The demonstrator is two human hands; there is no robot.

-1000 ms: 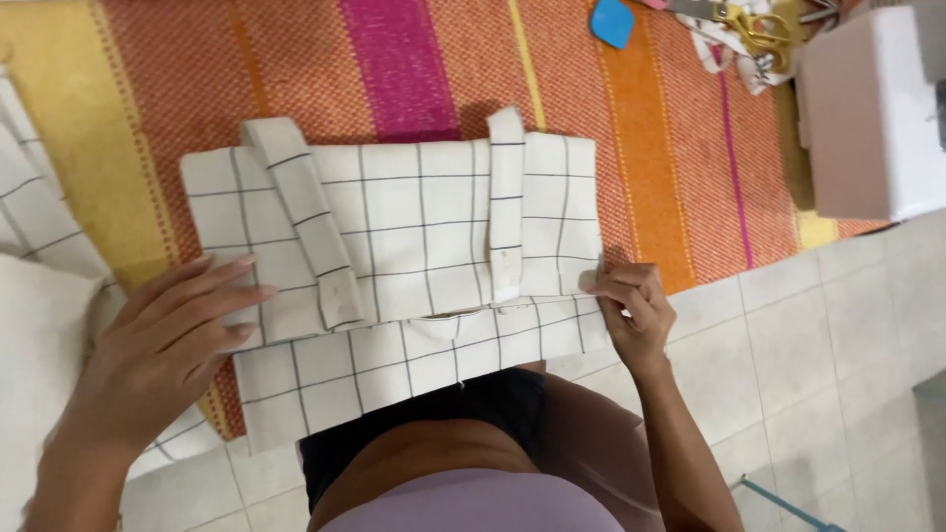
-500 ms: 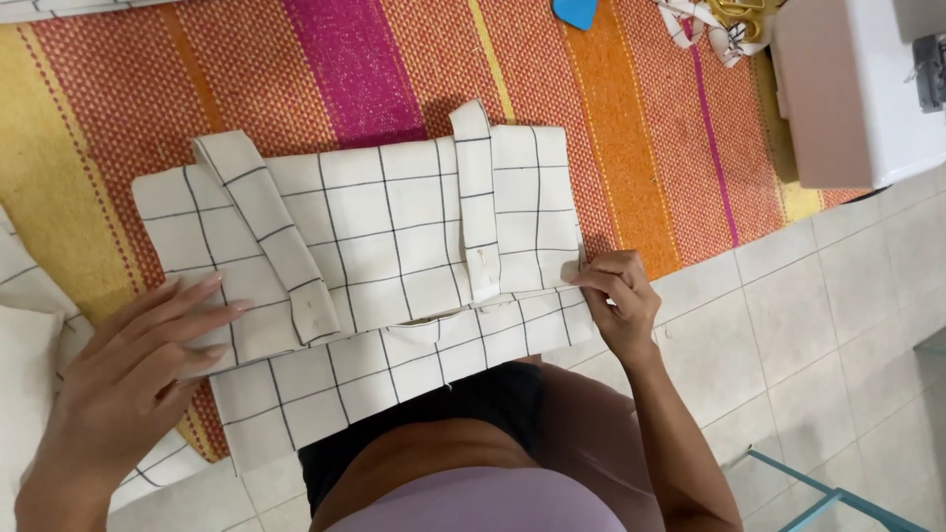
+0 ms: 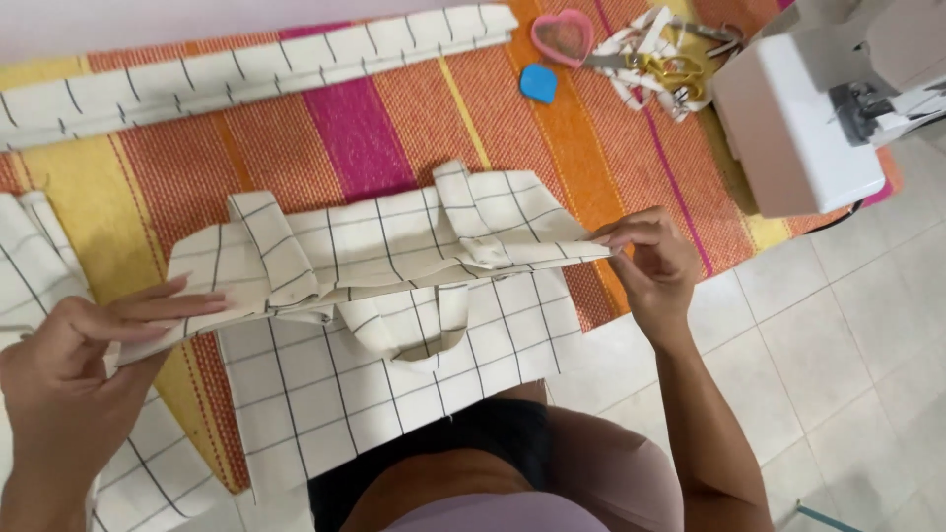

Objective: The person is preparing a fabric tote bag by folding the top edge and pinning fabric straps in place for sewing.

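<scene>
Left hand (image 3: 74, 360) at lower left, fingers extended and pressed flat together, pinching the left edge of the checked cloth bag (image 3: 394, 246). Right hand (image 3: 655, 266) at centre right, wrist bent inward, fingertips closed on the bag's right corner. Bag lifted and stretched taut between both hands, upper layer raised clear of the lower panel; two straps stitched across the front, one loop handle hanging below the raised edge. Lower panel spread toward the lap.

Underneath, a striped woven mat (image 3: 384, 128) in yellow, red, magenta and orange, laid on a floor of pale square tiles (image 3: 838, 335). Long folded strip of the same checked cloth (image 3: 256, 69) along the mat's far edge; more checked fabric at far left.

White sewing machine (image 3: 808, 108) at upper right, partly on the mat. Near it, a pink heart-shaped ring (image 3: 562, 37), a small blue flat piece (image 3: 538, 83), gold-handled scissors (image 3: 670, 67) lying among cloth scraps.
</scene>
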